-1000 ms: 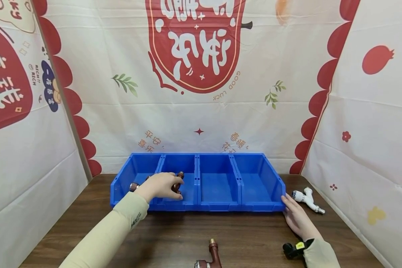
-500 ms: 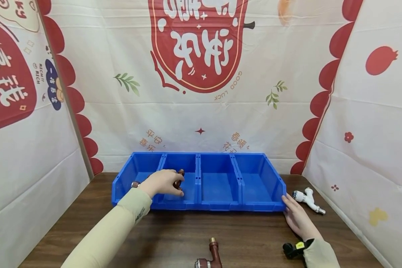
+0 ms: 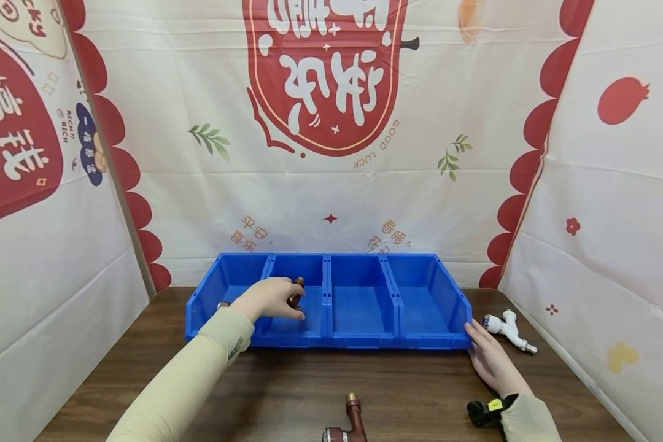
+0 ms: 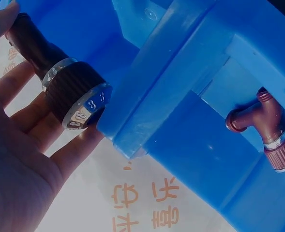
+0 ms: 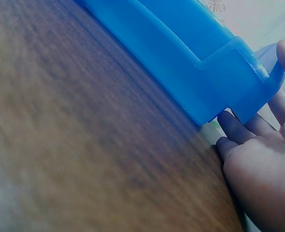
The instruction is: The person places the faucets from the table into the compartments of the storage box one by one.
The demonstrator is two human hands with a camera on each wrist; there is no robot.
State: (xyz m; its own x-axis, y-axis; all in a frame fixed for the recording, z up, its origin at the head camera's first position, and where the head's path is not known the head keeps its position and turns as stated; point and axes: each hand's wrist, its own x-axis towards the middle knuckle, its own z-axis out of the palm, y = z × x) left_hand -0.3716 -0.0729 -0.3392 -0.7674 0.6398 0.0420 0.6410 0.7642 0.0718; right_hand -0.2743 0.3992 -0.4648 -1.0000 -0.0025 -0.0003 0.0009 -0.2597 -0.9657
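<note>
My left hand (image 3: pixel 273 298) grips a dark brown faucet (image 3: pixel 296 293) above the second compartment from the left of a blue storage bin (image 3: pixel 359 341). In the left wrist view the thumb lies on the body of the faucet (image 4: pixel 77 92), its ribbed knob facing the bin wall. Another brown faucet (image 4: pixel 263 121) lies in the leftmost compartment, mostly hidden behind my left hand in the head view. At the bin's front right corner, my right hand (image 3: pixel 494 362) holds the side wall; some fingertips (image 5: pixel 234 126) pass out of sight behind it.
A white faucet (image 3: pixel 509 330) lies right of the bin on the wooden table (image 3: pixel 287 387). Near the front edge is a brown faucet (image 3: pixel 355 423), cut off by the frame. Printed cloth (image 3: pixel 331 184) hangs behind and along both sides.
My left hand has lifted slightly and shifted a little right with the brown faucet. My right hand stays at the bin corner.
</note>
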